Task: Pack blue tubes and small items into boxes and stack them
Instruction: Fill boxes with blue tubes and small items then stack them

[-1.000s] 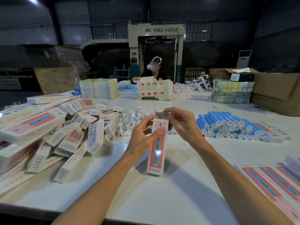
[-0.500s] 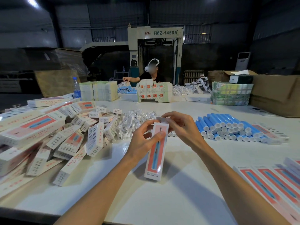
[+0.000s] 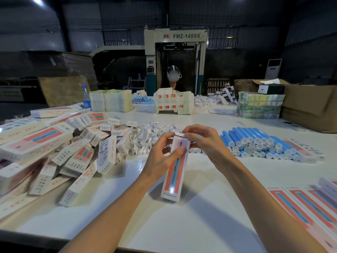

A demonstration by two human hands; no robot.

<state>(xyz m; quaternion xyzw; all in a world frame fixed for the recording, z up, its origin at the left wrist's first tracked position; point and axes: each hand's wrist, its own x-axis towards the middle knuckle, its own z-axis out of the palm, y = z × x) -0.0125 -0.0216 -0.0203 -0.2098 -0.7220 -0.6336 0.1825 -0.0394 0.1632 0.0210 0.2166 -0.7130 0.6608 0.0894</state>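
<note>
Curled round the upper half of a long, narrow white cardboard box (image 3: 173,179) with a red face and a blue tube printed on it, the left grip (image 3: 160,157) holds the box tilted away from the person. Its thumb lies across the printed front and its fingers are behind. That steadies the open end at a height where the other hand can work on it. The right grip (image 3: 206,141) pinches the small white end flap (image 3: 177,135) at the top of the box between thumb and fingertips. This looks like the tuck that closes the top end. Whether a tube is already inside cannot be seen, nor whether the lower end rests on the white bench (image 3: 200,225) or hangs just above it.

Supplies lie where each hand can reach them. Light blue plastic tubes (image 3: 255,141) with white caps are banked in rows to the right, caps toward the person. A heap of clear-wrapped small items (image 3: 151,136) sits just behind the hands. Flat red-and-blue cartons (image 3: 310,207), not yet folded, are fanned at the near right edge.

To the left, closed boxes (image 3: 54,148) of the same print lie in a loose, sloping pile. It reads as a drop zone for finished packs, so tidy stacking is probably yet to come.
</note>
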